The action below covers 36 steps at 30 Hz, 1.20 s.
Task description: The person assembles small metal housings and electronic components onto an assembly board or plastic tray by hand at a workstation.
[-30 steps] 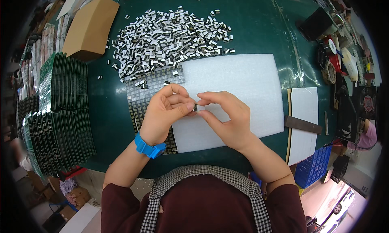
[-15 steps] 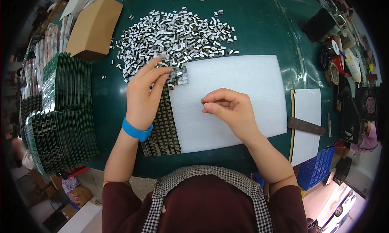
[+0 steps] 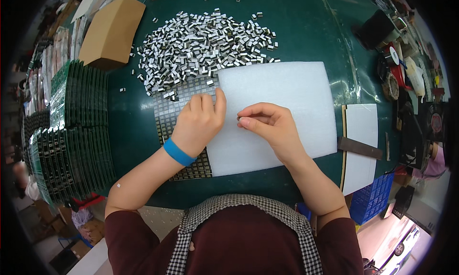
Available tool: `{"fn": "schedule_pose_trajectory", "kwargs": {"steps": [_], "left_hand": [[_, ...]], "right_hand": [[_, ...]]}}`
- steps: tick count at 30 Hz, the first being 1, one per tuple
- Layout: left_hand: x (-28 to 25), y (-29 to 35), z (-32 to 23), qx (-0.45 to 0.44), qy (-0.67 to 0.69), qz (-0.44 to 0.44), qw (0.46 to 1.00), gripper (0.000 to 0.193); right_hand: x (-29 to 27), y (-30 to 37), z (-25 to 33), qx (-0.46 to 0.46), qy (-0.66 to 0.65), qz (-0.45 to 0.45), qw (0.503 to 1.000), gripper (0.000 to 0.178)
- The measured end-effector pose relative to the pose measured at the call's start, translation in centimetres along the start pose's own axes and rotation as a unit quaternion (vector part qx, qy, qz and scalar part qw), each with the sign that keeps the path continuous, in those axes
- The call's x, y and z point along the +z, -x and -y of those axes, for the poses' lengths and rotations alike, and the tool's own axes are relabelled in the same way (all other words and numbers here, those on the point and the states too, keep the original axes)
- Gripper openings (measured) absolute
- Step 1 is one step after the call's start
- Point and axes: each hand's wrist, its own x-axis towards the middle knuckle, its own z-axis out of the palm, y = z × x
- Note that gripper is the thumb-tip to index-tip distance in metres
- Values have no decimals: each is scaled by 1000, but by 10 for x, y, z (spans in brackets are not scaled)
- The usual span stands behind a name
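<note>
My left hand [image 3: 198, 119], with a blue wristband, is over a panel of small black and gold circuit boards [image 3: 166, 115], palm down. Its fingers are bent; their undersides and anything beneath them are hidden. My right hand [image 3: 270, 127] is above a white foam sheet [image 3: 277, 86], thumb and fingertips pinched on a small dark part [image 3: 238, 117] that barely shows. One silver-white component [image 3: 210, 83] rests on the panel just beyond my left hand. A large heap of similar components [image 3: 205, 45] lies at the panel's far edge, some of it spilling onto the panel.
Upright stacks of green circuit boards [image 3: 71, 160] stand at the left, with a brown cardboard box [image 3: 112, 33] behind them. To the right, a dark flat bar [image 3: 359, 148] lies across a white board [image 3: 362, 119]. A blue crate [image 3: 372, 198] sits below the table's right edge.
My left hand has come back from the heap's edge, moving nearer and to the right, with its fingers curling in. More of the panel now shows. My right hand is almost still, its pinch kept.
</note>
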Motion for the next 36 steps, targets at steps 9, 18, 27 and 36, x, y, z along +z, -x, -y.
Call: {"fn": "schedule_pose_trajectory", "kwargs": {"steps": [9,18,27,36], "left_hand": [[-25,7,22,-271,563,2,781,37],[-26,7,16,-338,884,148,288,39],[-26,5,13,-331,890,140,280,39],[-29,5,16,-338,863,177,330,36]], "right_hand": [[6,-1,-8,-107,70,-27,991,23],[14,3,-8,-426,382,-64,818,31],[12,3,-9,-440,384,-71,809,32],[11,4,-11,-440,422,-35,792,34]]}}
